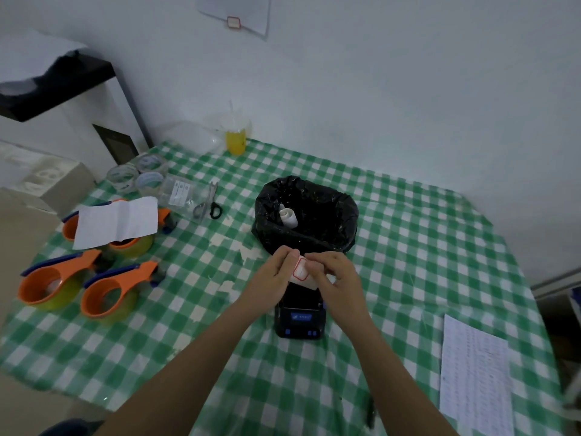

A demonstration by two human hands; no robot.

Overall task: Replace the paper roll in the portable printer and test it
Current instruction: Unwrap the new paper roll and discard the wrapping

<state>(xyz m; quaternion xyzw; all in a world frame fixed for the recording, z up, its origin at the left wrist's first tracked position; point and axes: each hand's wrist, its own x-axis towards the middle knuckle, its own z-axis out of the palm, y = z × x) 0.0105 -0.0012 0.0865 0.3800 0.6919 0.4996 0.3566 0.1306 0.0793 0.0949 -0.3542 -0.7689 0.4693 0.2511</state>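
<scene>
Both forearms extended from bottom edge over green-checked table. Left hand and right hand pinched on red-bordered label strip, held between fingertips just above black portable printer. Black-lined bin set just behind printer, paper curl inside. Orange tape dispensers grouped at left; scissors beyond; printed sheet at right.

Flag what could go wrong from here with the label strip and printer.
1. Both hands, left hand and right hand, pinch the label strip above the printer; an uneven pull could tear it crooked or skew the feed.
2. The bin bag sits just behind the hands; a forward tug could knock it.
3. Fingers cover the paper exit, so a jam might go unnoticed.
</scene>
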